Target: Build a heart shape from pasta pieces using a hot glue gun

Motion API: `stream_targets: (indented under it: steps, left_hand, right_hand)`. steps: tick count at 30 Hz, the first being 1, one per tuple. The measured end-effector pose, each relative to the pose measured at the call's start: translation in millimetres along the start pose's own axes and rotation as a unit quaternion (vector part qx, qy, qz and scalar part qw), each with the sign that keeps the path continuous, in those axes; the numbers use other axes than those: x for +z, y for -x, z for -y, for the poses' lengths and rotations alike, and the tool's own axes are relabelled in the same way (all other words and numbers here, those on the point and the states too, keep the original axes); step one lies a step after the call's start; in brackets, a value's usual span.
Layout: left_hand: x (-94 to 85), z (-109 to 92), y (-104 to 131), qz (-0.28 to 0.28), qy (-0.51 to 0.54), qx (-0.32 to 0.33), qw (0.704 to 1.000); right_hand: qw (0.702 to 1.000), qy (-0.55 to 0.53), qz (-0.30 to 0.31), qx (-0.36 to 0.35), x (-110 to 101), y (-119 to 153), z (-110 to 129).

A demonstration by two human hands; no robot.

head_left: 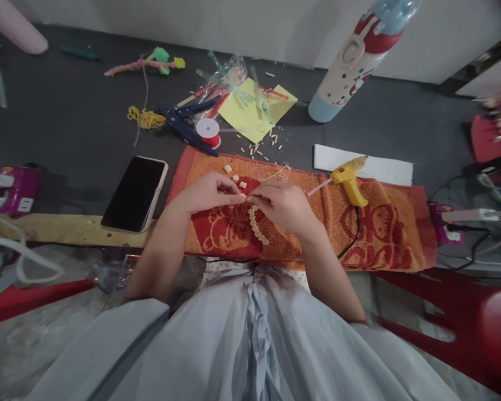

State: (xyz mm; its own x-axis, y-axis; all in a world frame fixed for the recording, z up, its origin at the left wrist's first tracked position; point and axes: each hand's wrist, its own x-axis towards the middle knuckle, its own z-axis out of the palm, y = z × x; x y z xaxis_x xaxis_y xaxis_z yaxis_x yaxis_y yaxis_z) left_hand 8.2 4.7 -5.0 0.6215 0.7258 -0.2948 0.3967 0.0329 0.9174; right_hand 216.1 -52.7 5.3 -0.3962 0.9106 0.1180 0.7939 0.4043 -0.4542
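Over the orange-red towel [313,236], my left hand [211,192] and my right hand [284,206] meet in a pinch, fingertips almost touching. What sits between the left fingertips is too small to make out. A thin pale thread [279,172] sticks out above the right fingers, which are pinched on it. Just below the fingertips, a curved strand of small pale pieces [258,227] lies on the towel. Several loose pale pieces [242,185] rest beyond the left hand.
Left of the towel lies a phone [134,192]. A yellow glue gun [350,181] is at right, its cord trailing down. Behind are blue pliers [186,125], a red-thread spool [209,133], yellow paper [254,125] with plastic tubes and scraps, and a bottle [350,67].
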Motion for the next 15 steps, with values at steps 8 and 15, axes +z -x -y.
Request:
stream_targets:
  steps: [8, 15]
  left_hand:
    - [-6.0, 7.7, -0.6, 0.04, -0.22, -0.061, 0.973]
    - [-5.7, 6.0, -0.2, 0.079, -0.277, -0.076, 0.955]
  right_hand:
    - [0.984, 0.137, 0.08, 0.077, 0.6, -24.9, 2.4]
    - [0.972, 0.175, 0.132, 0.086, 18.2, -50.9, 11.5]
